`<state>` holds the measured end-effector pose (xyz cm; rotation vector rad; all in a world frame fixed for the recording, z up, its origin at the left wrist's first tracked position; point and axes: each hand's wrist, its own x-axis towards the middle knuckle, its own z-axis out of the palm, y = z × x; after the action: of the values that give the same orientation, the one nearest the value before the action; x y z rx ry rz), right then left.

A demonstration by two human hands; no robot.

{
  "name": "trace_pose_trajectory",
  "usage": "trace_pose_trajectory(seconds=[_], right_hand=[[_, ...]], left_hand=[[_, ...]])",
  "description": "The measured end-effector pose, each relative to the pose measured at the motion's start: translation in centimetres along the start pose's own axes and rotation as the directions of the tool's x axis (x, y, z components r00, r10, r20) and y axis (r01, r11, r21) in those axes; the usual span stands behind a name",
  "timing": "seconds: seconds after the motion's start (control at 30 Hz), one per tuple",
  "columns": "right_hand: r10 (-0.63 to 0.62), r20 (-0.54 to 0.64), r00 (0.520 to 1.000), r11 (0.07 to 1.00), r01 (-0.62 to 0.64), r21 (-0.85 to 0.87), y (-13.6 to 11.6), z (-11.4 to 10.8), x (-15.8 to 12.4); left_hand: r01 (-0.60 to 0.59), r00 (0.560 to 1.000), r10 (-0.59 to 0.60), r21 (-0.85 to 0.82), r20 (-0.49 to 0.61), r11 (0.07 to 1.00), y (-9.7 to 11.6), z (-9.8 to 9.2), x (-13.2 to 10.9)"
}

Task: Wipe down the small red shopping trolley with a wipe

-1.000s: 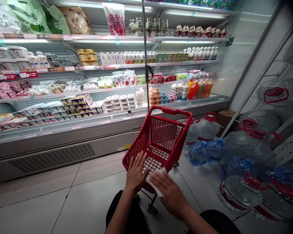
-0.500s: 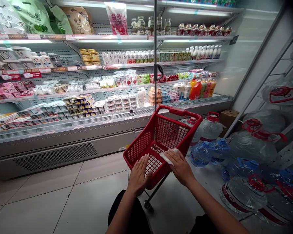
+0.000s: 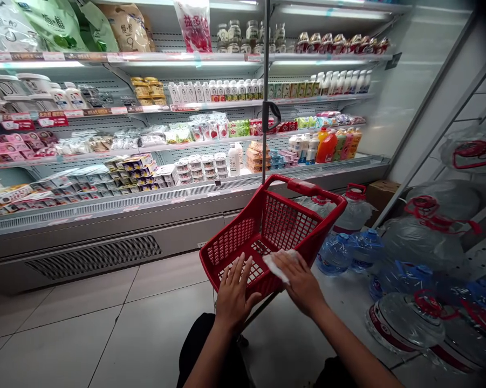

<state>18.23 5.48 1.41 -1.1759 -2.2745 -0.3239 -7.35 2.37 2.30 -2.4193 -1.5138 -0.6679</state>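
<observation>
A red plastic shopping cart (image 3: pixel 293 215) with grid walls stands in front of me, its basket tilted toward me. My left hand (image 3: pixel 234 293) is at the near rim of the basket, palm down, fingers spread, with nothing in it. A white cloth or tissue (image 3: pixel 280 265) lies under the fingers of my right hand (image 3: pixel 301 283), which presses it at the near right side of the basket. The underside of the right hand is hidden.
A refrigerated display (image 3: pixel 145 202) with dairy packs and bottles spans the back. Its glass door handle (image 3: pixel 270 117) rises behind the cart. Large water bottles (image 3: pixel 404 323) stand on the floor at the right, beside a cardboard box (image 3: pixel 382 195). Pale tiles (image 3: pixel 157 328) cover the floor.
The basket has shifted and tipped slightly, its handle moving right and its near rim rising. Both hands have moved slightly, my left to the right and my right hand slightly lower.
</observation>
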Motion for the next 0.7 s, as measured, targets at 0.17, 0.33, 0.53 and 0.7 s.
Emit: trace_pose_trajectory(seconds=[0.17,0.33,0.53,0.7], right_hand=[[0.027,-0.016,0.999,1.000,-0.028,-0.009,-1.2,0.6,0.3],[-0.084,0.025,0.996,0.996,0.084,0.015,-4.2,1.1,-0.2],[0.080,-0.036,0.996,0.991,-0.084,-0.102,3.9,-2.6,-0.1],[0.065,-0.055,0.996,0.991,-0.071,-0.117,1.8,-1.7,0.6]], left_hand=[[0.034,0.999,-0.032,0.086,-0.029,0.996,-0.1,0.3,0.6],[-0.044,0.999,0.045,0.071,-0.011,0.997,1.5,0.6,0.2],[-0.043,0.999,0.045,0.084,-0.022,0.996,-1.0,-0.1,0.1],[0.005,0.997,0.003,0.105,-0.071,0.995,0.9,0.6,1.3]])
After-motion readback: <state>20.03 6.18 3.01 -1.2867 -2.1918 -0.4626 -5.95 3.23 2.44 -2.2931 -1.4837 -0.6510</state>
